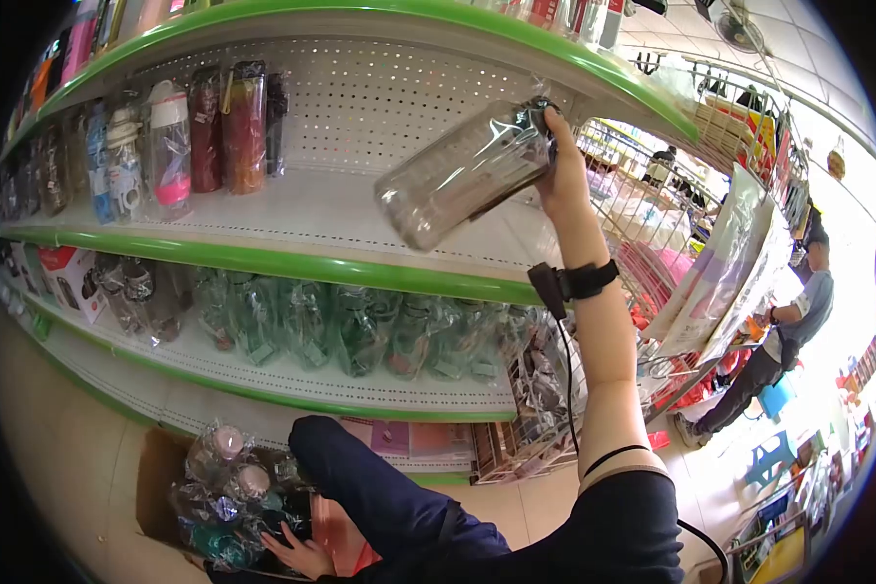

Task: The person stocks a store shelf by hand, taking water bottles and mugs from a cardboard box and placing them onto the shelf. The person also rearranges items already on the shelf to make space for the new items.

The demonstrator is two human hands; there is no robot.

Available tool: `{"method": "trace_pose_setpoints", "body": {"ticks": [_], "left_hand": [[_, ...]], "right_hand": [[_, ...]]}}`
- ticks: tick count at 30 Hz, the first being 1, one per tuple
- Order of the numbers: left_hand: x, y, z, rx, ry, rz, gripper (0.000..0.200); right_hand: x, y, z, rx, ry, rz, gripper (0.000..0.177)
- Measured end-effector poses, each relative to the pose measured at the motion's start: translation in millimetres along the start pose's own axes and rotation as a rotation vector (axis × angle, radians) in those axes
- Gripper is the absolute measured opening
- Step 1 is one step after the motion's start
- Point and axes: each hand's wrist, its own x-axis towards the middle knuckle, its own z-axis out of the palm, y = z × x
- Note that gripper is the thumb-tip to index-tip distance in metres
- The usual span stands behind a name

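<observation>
My right hand (559, 161) is closed round the dark-capped end of a large clear bottle (467, 170) in plastic wrap. The bottle tilts, its base down to the left, above the middle shelf (331, 209). Down at the lower left, my left hand (300, 553) has its fingers spread over wrapped bottles (234, 487) in an open cardboard box (156, 482). Its fingertips touch the wrapping near a dark bottle, and it grips nothing that I can see.
Wrapped bottles (170, 146) stand at the left of the middle shelf. Green-tinted bottles (360, 326) line the shelf below. A wire rack (633, 195) with hanging packages adjoins the shelf's right end. Another person (798, 311) stands in the aisle at right.
</observation>
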Motion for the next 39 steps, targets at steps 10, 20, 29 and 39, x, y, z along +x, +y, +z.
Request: {"method": "trace_pose_setpoints", "body": {"ticks": [10,20,29,39], "left_hand": [[1.9,2.2,-14.4,-0.065,-0.045,0.026,0.06],[8.4,7.2,-20.0,-0.113,-0.042,0.052,0.06],[3.9,-1.1,-7.6,-0.072,0.016,0.066,0.062],[0.5,-7.8,-1.7,-0.029,0.06,0.108,0.061]], "right_hand": [[107.7,20.5,-70.1,-0.88,0.45,-0.277,0.093],[149.0,42.6,-105.4,-1.214,0.581,-0.18,0.085],[158.1,74.0,-123.7,-1.358,0.594,-0.235,0.086],[147.8,55.9,-90.8,-1.378,0.591,0.019,0.117]]}}
